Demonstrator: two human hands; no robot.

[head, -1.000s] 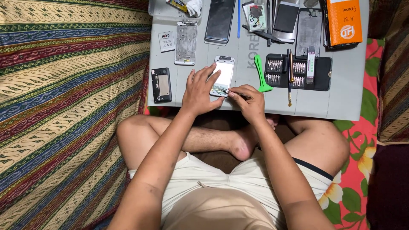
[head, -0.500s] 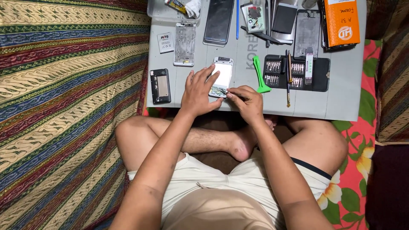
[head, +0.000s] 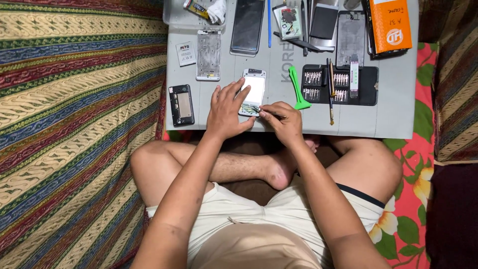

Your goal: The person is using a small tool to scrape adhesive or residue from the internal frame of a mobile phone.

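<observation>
Hands hold almost exactly where they were a second ago, with only a small shift of the whole view and no object on the board moved. The left hand (head: 226, 112) lies flat with fingers spread over the lower edge of the opened white phone (head: 253, 92), pinning it to the grey work board (head: 388, 119); the right hand (head: 284, 122) sits at the phone's four o'clock, its fingers pinched shut around thin metal tweezers (head: 266, 112) whose tip touches the phone's bottom end. The phone lies near the board's front edge, a smooth rectangle with a pale glossy inside. At its three o'clock lies a green plastic pry tool (head: 298, 89), flat and flared at the base. Beyond that, a black tray of screwdriver bits (head: 343, 85) shows rows of small shiny metal tips, with a slim screwdriver (head: 330, 89) lying across it. At the phone's nine o'clock rests a small dark phone body (head: 181, 104), back off, matte and boxy. At eleven o'clock sits a bare silver phone frame (head: 208, 55), and left of it a small white card (head: 185, 53) with dark print. At twelve o'clock lies a dark glass screen panel (head: 247, 25). At the board's far right corner, about one o'clock, is an orange box (head: 392, 25) with a white round logo. A striped woven cloth (head: 74, 124) covers the left side.
</observation>
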